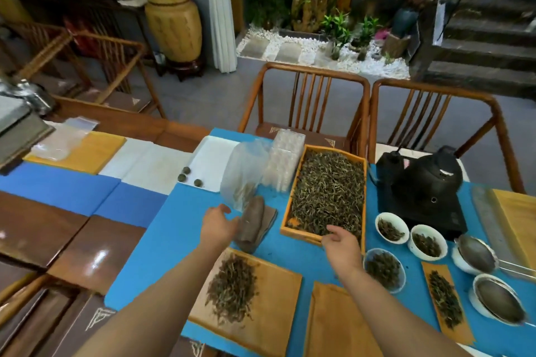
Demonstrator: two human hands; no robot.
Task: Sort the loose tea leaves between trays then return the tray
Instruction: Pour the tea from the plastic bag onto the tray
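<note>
A deep wooden tray [295, 182] full of dark loose tea leaves [329, 191] stands on the blue cloth in the middle. Nearer me lies a flat wooden tray [275, 298] with a smaller pile of leaves [232, 288] on its left side. My left hand [217, 224] hovers open above the cloth, just left of a folded brown cloth [255, 224]. My right hand [342, 246] is at the near edge of the deep tray, fingers apart, holding nothing. An empty flat wooden tray [336, 324] lies at the bottom centre.
A clear plastic bag [242, 174] stands behind the brown cloth. Three bowls of leaves [391, 227] and a narrow wooden scoop with leaves [445, 301] lie to the right, by metal strainers [475, 252] and a black kettle [426, 185]. Two wooden chairs [307, 101] stand beyond the table.
</note>
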